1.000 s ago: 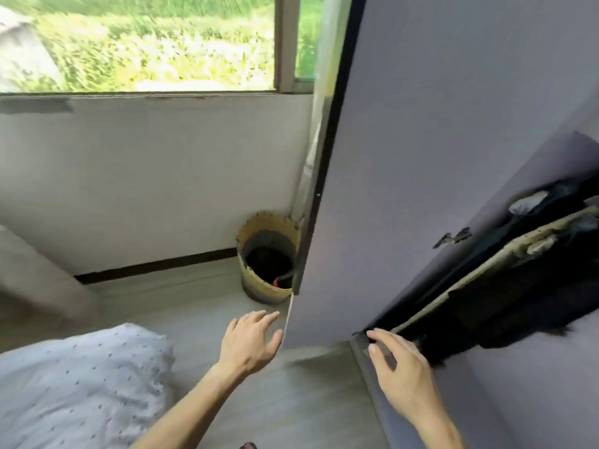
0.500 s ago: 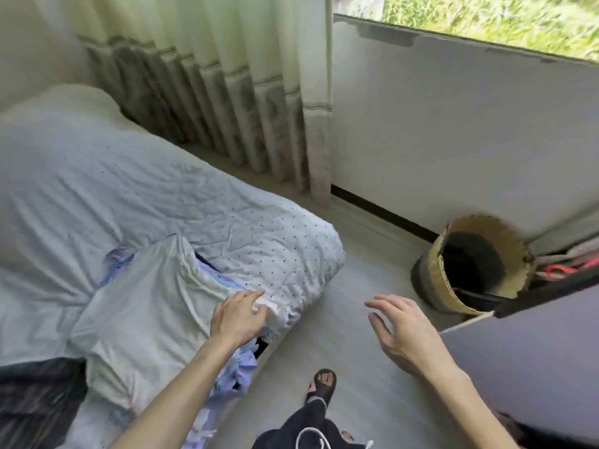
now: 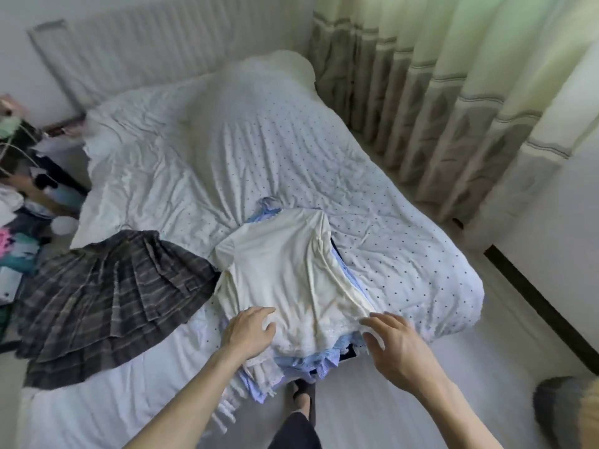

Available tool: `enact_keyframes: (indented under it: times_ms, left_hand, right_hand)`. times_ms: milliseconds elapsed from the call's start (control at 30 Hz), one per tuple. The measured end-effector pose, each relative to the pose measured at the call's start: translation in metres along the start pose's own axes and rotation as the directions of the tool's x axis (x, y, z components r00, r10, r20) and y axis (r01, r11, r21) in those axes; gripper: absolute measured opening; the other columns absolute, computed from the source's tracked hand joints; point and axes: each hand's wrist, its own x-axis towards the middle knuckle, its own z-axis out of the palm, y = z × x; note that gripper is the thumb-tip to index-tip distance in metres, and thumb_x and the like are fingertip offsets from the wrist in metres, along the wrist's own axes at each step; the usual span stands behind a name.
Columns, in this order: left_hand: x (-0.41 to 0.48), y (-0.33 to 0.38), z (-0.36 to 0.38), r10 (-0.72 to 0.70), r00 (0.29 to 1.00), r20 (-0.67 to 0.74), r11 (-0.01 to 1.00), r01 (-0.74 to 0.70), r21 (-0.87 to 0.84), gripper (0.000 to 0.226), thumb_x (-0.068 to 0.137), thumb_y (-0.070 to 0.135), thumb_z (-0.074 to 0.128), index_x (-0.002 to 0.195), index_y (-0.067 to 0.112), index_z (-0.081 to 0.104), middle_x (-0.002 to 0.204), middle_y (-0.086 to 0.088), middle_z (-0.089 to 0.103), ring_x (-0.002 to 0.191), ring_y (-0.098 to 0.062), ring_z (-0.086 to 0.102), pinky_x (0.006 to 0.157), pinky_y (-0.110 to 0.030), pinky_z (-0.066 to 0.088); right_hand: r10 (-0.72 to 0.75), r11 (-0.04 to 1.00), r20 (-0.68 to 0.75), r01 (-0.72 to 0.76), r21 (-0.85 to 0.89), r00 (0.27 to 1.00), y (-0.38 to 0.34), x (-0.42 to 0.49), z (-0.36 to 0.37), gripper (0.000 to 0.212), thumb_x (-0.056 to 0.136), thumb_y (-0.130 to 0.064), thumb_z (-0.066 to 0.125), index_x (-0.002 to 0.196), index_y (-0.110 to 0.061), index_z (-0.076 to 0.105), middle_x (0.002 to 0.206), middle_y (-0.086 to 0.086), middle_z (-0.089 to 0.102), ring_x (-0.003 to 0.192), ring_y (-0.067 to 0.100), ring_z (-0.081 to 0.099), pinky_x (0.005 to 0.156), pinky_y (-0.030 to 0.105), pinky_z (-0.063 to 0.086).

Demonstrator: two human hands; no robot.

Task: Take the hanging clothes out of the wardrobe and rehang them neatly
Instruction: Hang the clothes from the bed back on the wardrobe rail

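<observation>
The left hand (image 3: 249, 332) lies on the lower hem of a cream short-sleeved top (image 3: 285, 273), fingers bent down into the cloth; whether they pinch it cannot be told. The right hand (image 3: 395, 348) is spread wide, palm down, its fingertips at the top's right hem corner. Both forearms reach forward from the bottom edge. The top is the uppermost of a pile of clothes on the bed's near edge, over light blue striped garments (image 3: 311, 361) and a white lace hem (image 3: 265, 374). A grey plaid pleated skirt (image 3: 107, 293) lies spread just left of the pile. The dotted white duvet (image 3: 291, 150) covers the bed. A woven basket (image 3: 564, 413) stands on the floor at lower right, blurred, its contents hidden. Curtains (image 3: 453, 92) hang beyond.
</observation>
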Motion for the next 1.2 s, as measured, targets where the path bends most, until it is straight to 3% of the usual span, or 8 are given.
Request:
enact_keyframes:
  times_ms: [133, 300, 633, 767, 867, 1000, 1100, 1200]
  left_hand:
    - [0.044, -0.050, -0.019, -0.057, 0.998, 0.031, 0.997, 0.058, -0.049, 0.048, 0.099, 0.037, 0.047, 0.147, 0.029, 0.045, 0.152, 0.009, 0.043, 0.139, -0.014, 0.040, 0.111, -0.033, 0.036]
    - [0.132, -0.102, -0.038, -0.076, 0.991, 0.110, 0.992, 0.086, -0.092, 0.050, 0.099, 0.034, 0.046, 0.149, 0.026, 0.043, 0.153, 0.006, 0.042, 0.141, -0.016, 0.037, 0.113, -0.031, 0.033]
    - [0.310, -0.193, -0.073, -0.079, 0.965, 0.249, 0.995, 0.063, 0.072, 0.051, 0.097, 0.036, 0.042, 0.146, 0.023, 0.040, 0.148, 0.000, 0.045, 0.134, -0.023, 0.044, 0.102, -0.042, 0.044]
    - [0.380, -0.211, -0.073, -0.089, 0.973, 0.214, 0.993, 0.071, 0.092, 0.061, 0.098, 0.035, 0.045, 0.155, 0.021, 0.027, 0.162, -0.007, 0.024, 0.146, -0.027, 0.028, 0.116, -0.042, 0.030]
    - [0.425, -0.220, -0.066, -0.096, 0.984, 0.150, 0.995, 0.089, 0.049, 0.065, 0.097, 0.033, 0.049, 0.155, 0.017, 0.025, 0.161, -0.010, 0.026, 0.145, -0.031, 0.030, 0.114, -0.044, 0.033]
    - [0.463, -0.229, -0.060, -0.138, 0.978, 0.154, 0.989, 0.145, -0.035, 0.058, 0.098, 0.027, 0.050, 0.152, 0.013, 0.031, 0.153, -0.012, 0.039, 0.135, -0.033, 0.043, 0.107, -0.046, 0.041]
    - [0.481, -0.237, -0.061, -0.137, 0.986, 0.092, 0.990, 0.135, 0.030, 0.039, 0.096, 0.017, 0.051, 0.135, 0.014, 0.051, 0.131, -0.013, 0.054, 0.117, -0.034, 0.056, 0.091, -0.045, 0.049]
    - [0.489, -0.239, -0.068, -0.097, 0.987, 0.126, 0.995, 0.093, 0.036, 0.028, 0.092, 0.015, 0.052, 0.120, 0.013, 0.056, 0.118, -0.012, 0.056, 0.107, -0.034, 0.058, 0.086, -0.043, 0.047]
  right_hand:
    - [-0.046, 0.996, 0.115, 0.054, -0.072, 0.992, -0.030, 0.069, 0.019, 0.038, 0.103, -0.042, 0.041, 0.139, -0.034, 0.052, 0.142, -0.016, 0.051, 0.138, 0.014, 0.038, 0.107, 0.026, 0.036]
    - [0.043, 0.996, 0.207, -0.025, -0.089, 0.977, -0.061, 0.167, 0.053, 0.045, 0.103, -0.043, 0.040, 0.147, -0.034, 0.042, 0.151, -0.013, 0.043, 0.143, 0.013, 0.032, 0.112, 0.026, 0.031]
    - [0.259, 0.963, 0.467, -0.193, -0.186, 0.845, -0.085, 0.330, 0.161, 0.047, 0.099, -0.034, 0.043, 0.146, -0.026, 0.042, 0.150, -0.001, 0.043, 0.141, 0.024, 0.033, 0.110, 0.033, 0.036]
    - [0.375, 0.926, 0.515, -0.283, -0.250, 0.771, -0.074, 0.364, 0.193, 0.057, 0.099, -0.034, 0.044, 0.153, -0.032, 0.026, 0.165, 0.002, 0.015, 0.150, 0.030, 0.015, 0.118, 0.040, 0.026]
    - [0.422, 0.905, 0.537, -0.309, -0.291, 0.730, -0.069, 0.376, 0.211, 0.060, 0.098, -0.035, 0.043, 0.154, -0.036, 0.020, 0.164, -0.003, 0.007, 0.148, 0.030, 0.013, 0.113, 0.042, 0.031]
    - [0.474, 0.880, 0.557, -0.352, -0.319, 0.682, -0.068, 0.375, 0.233, 0.063, 0.095, -0.039, 0.047, 0.152, -0.041, 0.020, 0.164, -0.004, 0.001, 0.150, 0.032, 0.003, 0.115, 0.044, 0.027]
    - [0.496, 0.869, 0.569, -0.373, -0.326, 0.656, -0.067, 0.377, 0.241, 0.066, 0.095, -0.040, 0.048, 0.154, -0.039, 0.018, 0.166, -0.002, -0.004, 0.151, 0.035, -0.003, 0.117, 0.047, 0.023]
    - [0.506, 0.862, 0.578, -0.393, -0.321, 0.640, -0.066, 0.381, 0.241, 0.064, 0.095, -0.041, 0.047, 0.153, -0.039, 0.020, 0.166, -0.003, -0.003, 0.151, 0.035, -0.003, 0.118, 0.046, 0.023]
